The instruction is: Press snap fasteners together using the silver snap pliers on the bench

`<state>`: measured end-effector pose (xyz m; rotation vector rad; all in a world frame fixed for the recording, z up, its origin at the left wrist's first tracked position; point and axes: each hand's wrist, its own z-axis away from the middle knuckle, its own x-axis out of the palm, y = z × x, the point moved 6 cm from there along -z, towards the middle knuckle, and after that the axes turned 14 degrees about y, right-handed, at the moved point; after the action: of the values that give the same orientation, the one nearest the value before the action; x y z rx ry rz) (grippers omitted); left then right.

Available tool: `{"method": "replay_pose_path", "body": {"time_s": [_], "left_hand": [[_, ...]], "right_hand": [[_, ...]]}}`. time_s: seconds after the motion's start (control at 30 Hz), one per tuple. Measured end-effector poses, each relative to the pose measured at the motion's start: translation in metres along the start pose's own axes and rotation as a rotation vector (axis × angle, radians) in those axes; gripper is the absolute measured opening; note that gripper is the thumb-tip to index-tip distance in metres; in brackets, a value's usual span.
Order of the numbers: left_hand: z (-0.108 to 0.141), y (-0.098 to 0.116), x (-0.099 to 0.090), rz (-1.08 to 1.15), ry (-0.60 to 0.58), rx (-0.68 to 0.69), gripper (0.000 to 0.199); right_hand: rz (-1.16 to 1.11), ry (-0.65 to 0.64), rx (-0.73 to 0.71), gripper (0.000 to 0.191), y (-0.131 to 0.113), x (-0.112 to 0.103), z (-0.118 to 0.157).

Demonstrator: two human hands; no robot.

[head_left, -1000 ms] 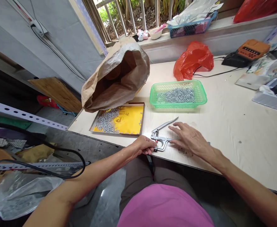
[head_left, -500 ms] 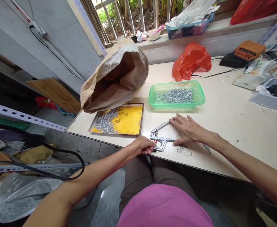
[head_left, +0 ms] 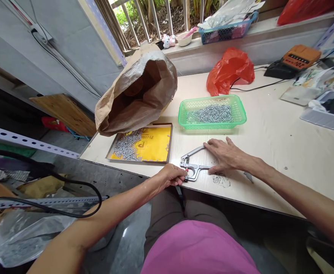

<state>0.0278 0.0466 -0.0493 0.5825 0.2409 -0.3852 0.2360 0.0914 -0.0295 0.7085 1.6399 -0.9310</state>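
Observation:
Silver hand-press pliers [head_left: 196, 167] with a C-shaped jaw and a spring lie near the table's front edge, handles spread apart. My right hand [head_left: 225, 155] spans those handles, fingertips on the upper one and thumb at the end of the lower one. At the jaw, my left hand [head_left: 174, 176] is closed in a pinch; whatever sits between its fingertips is too small and covered to make out. A small red part shows inside the jaw. Just behind my left hand is a shallow tray [head_left: 155, 146] with a yellow bottom, holding many small metal pieces [head_left: 127, 146].
A green plastic basket [head_left: 183, 114] of similar metal pieces stands behind the pliers. An open brown paper bag [head_left: 138, 95] leans over the tray's back edge. Further back are a red plastic bag [head_left: 229, 72], a battery on a charger [head_left: 294, 61] and a grey bin [head_left: 323, 118].
The view has shifted very slightly. Both hands and the pliers keep the same positions relative to each other.

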Motion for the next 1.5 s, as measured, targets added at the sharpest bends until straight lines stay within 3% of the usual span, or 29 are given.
{"method": "replay_pose_path", "body": {"time_s": [0.53,0.77,0.83,0.9,0.97,1.03,1.1,1.2,1.33,1.5], "left_hand": [[0.004,-0.001,0.000,-0.021,0.018,0.016,0.011],[0.007,-0.004,-0.002,-0.111,0.042,0.066,0.027],[0.011,-0.002,-0.009,-0.239,0.143,0.225,0.029],[0.022,0.011,-0.017,-0.422,0.354,0.529,0.028],[0.039,0.028,-0.013,-0.585,0.528,0.878,0.021],[0.048,0.042,0.006,-0.722,0.545,1.152,0.022],[0.046,0.055,0.028,-0.841,0.473,1.315,0.041],[0.032,0.072,0.050,-0.955,0.375,1.395,0.054],[0.023,0.081,0.058,-1.053,0.313,1.402,0.049],[0.025,0.076,0.057,-1.031,0.332,1.358,0.028]], "right_hand": [[0.073,0.009,-0.005,0.080,-0.009,-0.007,0.004],[0.098,0.046,-0.015,0.063,-0.016,-0.008,0.008],[0.099,0.064,-0.014,0.056,-0.018,-0.008,0.010],[0.102,0.085,-0.012,0.050,-0.021,-0.009,0.012],[0.101,0.092,-0.007,0.047,-0.023,-0.010,0.014],[0.099,0.090,0.002,0.048,-0.026,-0.012,0.014],[0.102,0.086,0.012,0.049,-0.027,-0.014,0.015],[0.093,0.080,0.012,0.051,-0.027,-0.016,0.014],[0.059,0.029,0.026,0.050,-0.026,-0.017,0.013],[0.087,-0.001,0.045,0.020,-0.030,-0.013,0.016]]}}
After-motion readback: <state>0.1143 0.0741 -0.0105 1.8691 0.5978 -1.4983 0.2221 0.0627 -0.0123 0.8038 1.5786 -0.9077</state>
